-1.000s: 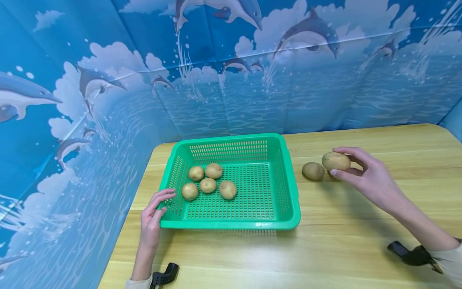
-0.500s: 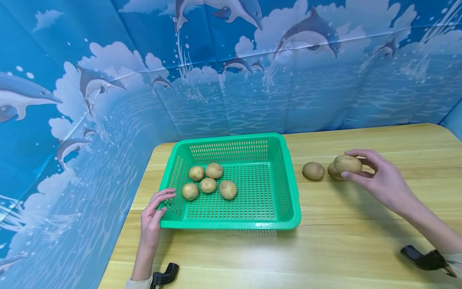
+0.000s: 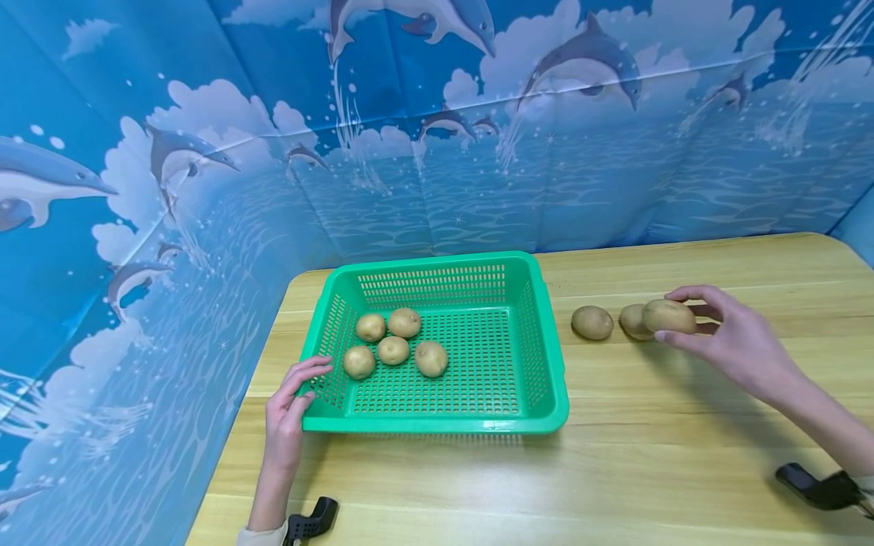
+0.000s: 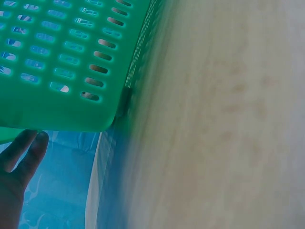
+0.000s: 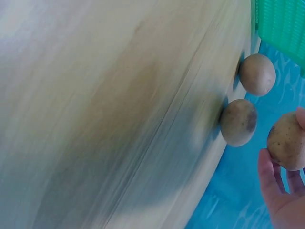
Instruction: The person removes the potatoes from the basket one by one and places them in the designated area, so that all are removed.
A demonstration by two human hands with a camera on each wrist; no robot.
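Note:
A green perforated plastic basket (image 3: 437, 426) stands on the table with several potatoes on its floor, one of them the potato (image 3: 431, 359) farthest right. My left hand (image 3: 285, 413) grips the basket's rim at the near left corner; the left wrist view shows fingertips (image 4: 42, 137) at the basket's edge. To the right of the basket, my right hand (image 3: 740, 345) holds a potato (image 3: 669, 315) between thumb and fingers, raised off the table. Two other potatoes lie on the table left of that hand: a nearer potato (image 3: 635, 321) and another potato (image 3: 592, 323) closer to the basket.
The wooden table (image 3: 423, 493) extends in front of the basket and to its right. A blue dolphin-print curtain (image 3: 451, 174) hangs behind the table and along its left side. Black wrist-worn devices (image 3: 819, 487) show on both forearms.
My right hand has moved rightward with its potato, uncovering the middle potato beside it. The left hand and the basket have stayed in place.

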